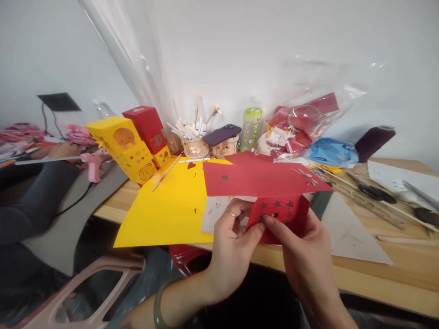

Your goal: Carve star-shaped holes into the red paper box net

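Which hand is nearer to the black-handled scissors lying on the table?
Right. The right hand, gripping the red cut-out card, has the scissors beyond it to the right; the left hand holds the card's other side, farther from them.

The head view looks forward-down across the table (411, 260).

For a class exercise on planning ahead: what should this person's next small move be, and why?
Probably to run the thumbs along the red card and firm its bends: the left hand and right hand hold it from opposite sides, the thumb tips are close together at its near part, and its sides look angled rather than flat.
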Demonstrator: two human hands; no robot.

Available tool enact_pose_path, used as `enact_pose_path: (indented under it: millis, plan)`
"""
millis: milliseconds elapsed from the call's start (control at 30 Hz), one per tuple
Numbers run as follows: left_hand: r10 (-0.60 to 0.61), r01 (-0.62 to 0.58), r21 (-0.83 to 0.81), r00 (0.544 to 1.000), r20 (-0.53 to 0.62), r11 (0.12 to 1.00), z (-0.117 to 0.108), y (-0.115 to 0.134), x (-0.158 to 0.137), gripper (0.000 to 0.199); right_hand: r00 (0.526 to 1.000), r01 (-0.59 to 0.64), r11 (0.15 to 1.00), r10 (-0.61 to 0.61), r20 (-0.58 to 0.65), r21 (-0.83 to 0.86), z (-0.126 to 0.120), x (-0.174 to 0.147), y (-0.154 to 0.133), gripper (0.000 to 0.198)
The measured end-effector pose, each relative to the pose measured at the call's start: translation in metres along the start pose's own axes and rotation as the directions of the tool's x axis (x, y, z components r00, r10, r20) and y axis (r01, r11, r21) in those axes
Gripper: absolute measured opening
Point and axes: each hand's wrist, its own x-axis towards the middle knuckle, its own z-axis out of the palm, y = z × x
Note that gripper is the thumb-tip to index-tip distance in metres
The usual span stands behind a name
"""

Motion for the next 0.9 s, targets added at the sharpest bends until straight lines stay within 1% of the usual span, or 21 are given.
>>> enact_pose_path:
  millis: [300, 433, 500, 567, 667, 767, 833, 900]
  plan:
    - [0.021, -0.021, -0.047, 1.000, 0.002, 0.999, -0.001, -0.001, -0.002, 0.019, 0.999, -0.029, 0.999, 0.028, 0.044, 0.027, 0.004, -0.002, -0.002, 0.029]
    - [0.055, -0.056, -0.058, 0.998, -0.017, 0.997, -0.002, -0.004, -0.002, 0.018, 0.999, 0.032, 0.998, -0.034, 0.028, 0.050, 0.007, -0.001, 0.002, 0.031]
    - [0.052, -0.053, -0.066, 0.998, -0.016, 0.996, -0.002, -0.006, -0.002, 0.016, 0.998, 0.066, 0.996, -0.066, 0.015, 0.052, 0.008, 0.000, 0.004, 0.030]
    - [0.039, -0.040, -0.065, 0.999, -0.011, 0.997, -0.001, -0.006, -0.001, 0.016, 0.997, 0.072, 0.996, -0.072, 0.011, 0.047, 0.009, 0.000, 0.005, 0.028]
    - [0.060, -0.060, -0.049, 0.998, -0.010, 0.997, 0.000, -0.004, 0.001, 0.019, 0.997, 0.079, 0.996, -0.080, 0.009, 0.047, 0.011, 0.001, 0.004, 0.026]
    - [0.072, -0.071, -0.078, 0.997, 0.008, 0.994, -0.003, -0.003, 0.003, 0.020, 0.996, 0.080, 0.996, -0.082, 0.023, 0.049, 0.012, 0.004, 0.003, 0.026]
    - [0.041, -0.037, -0.106, 0.999, 0.031, 0.994, -0.009, -0.003, 0.003, 0.017, 0.997, 0.065, 0.996, -0.067, 0.023, 0.062, 0.012, 0.006, 0.004, 0.028]
    - [-0.015, 0.020, -0.103, 0.998, 0.056, 0.994, -0.015, -0.005, 0.004, 0.011, 0.999, 0.030, 0.995, -0.034, 0.042, 0.094, 0.010, 0.008, 0.006, 0.029]
